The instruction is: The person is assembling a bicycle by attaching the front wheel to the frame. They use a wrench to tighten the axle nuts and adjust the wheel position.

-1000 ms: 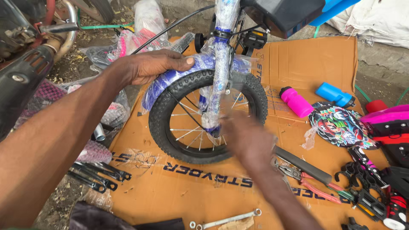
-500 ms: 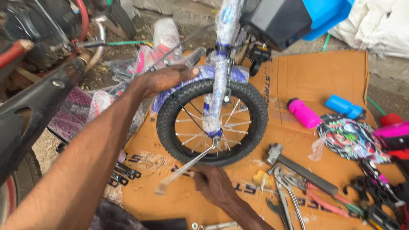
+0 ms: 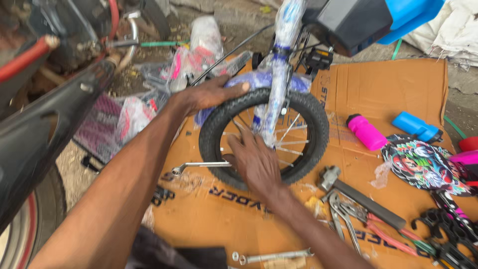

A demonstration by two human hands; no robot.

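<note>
A small bicycle wheel with a black tyre stands upright on brown cardboard, under a fork wrapped in clear plastic. My left hand rests on the top of the tyre and the purple mudguard. My right hand is at the wheel's hub among the spokes, holding a silver spanner that sticks out to the left.
A hammer, pliers and another spanner lie on the cardboard. A pink bottle, a blue bottle and a patterned helmet sit to the right. A motorbike stands at the left.
My right hand has picked up the spanner from the cardboard and brought it up to the wheel's hub. The left hand has stayed on the tyre.
</note>
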